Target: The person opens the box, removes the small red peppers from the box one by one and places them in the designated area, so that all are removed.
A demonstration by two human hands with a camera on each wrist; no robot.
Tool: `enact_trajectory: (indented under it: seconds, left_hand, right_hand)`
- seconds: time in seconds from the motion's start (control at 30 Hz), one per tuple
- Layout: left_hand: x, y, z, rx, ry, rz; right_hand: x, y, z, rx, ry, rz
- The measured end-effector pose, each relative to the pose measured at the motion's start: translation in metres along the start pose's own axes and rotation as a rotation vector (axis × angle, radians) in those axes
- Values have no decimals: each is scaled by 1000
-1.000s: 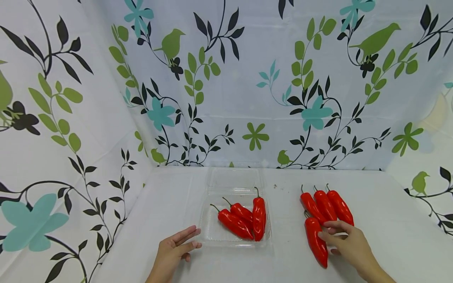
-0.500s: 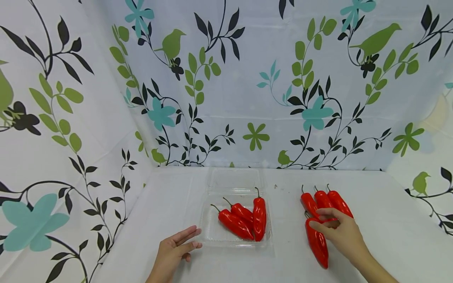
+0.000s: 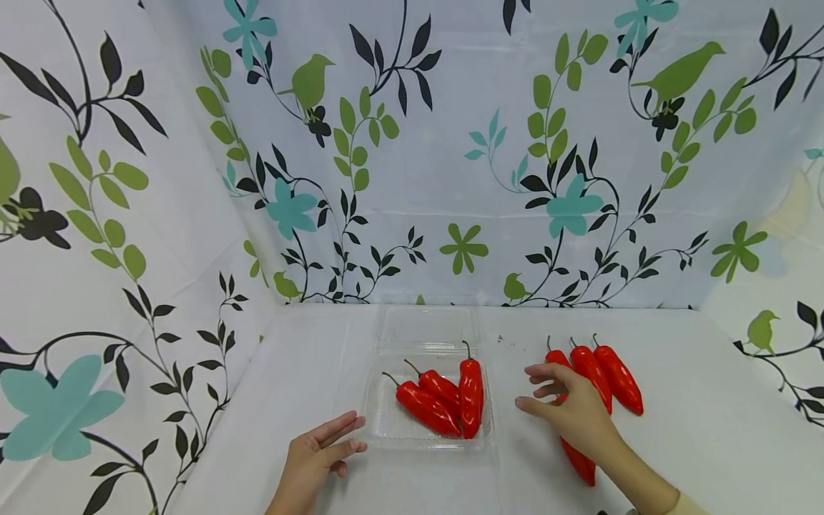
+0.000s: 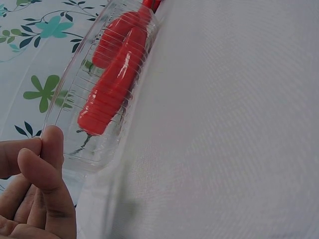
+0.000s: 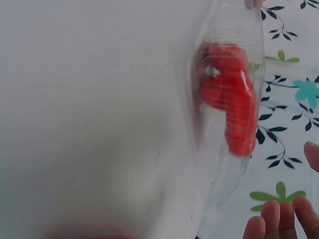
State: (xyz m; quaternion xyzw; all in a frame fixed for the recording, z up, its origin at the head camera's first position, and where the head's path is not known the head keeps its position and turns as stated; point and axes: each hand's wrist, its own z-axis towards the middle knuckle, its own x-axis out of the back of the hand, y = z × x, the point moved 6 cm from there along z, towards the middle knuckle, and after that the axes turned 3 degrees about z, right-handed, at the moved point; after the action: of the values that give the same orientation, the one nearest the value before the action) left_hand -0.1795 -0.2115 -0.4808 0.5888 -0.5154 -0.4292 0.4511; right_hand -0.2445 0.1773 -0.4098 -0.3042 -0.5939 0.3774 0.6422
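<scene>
Right hand [image 3: 569, 409] (head view): shifted left off the loose peppers [image 3: 618, 379] since half a second ago, thumb and fingers apart around nothing, so no pepper is being carried.
Peppers (head view): four at right, partly covered by the hand; three in the clear tray [image 3: 431, 445], lower centre, unchanged.
Left hand [image 4: 40, 209] (left wrist view): lower left, unclamped, a fingertip at the tray's edge.
Right fingers (right wrist view): lower right, bare, thumb apart.
</scene>
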Motion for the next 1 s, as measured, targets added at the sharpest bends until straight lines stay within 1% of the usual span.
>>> enact_trajectory:
  seconds: [0.1, 0.3, 0.4, 0.5, 0.6, 0.7, 0.83, 0.9, 1.0]
  left_hand:
    - [1, 0, 0, -1, 5, -1]
    - [1, -2, 1, -1, 5, 10]
    - [2, -4, 2, 2, 4, 15]
    - [2, -5, 3, 6, 4, 15]
    - [2, -5, 3, 5, 1, 13]
    - [1, -4, 1, -1, -4, 12]
    - [1, -3, 1, -8, -10, 8]
    - [1, -3, 1, -7, -12, 8]
    - [1, -3, 2, -4, -11, 6]
  right_hand:
    - [-14, -14, 3, 46, -48, 41]
    - [-43, -39, 6, 136, -176, 187]
    - [-58, -48, 8, 147, -243, 261]
    - [-72, -55, 11, 142, -285, 320]
    - [-82, -62, 13, 139, -307, 357]
    - [-90, -69, 15, 154, -323, 387]
    - [-100, -75, 18, 167, -342, 461]
    - [-105, -75, 20, 150, -346, 501]
    - [-113, -72, 23, 103, -350, 541]
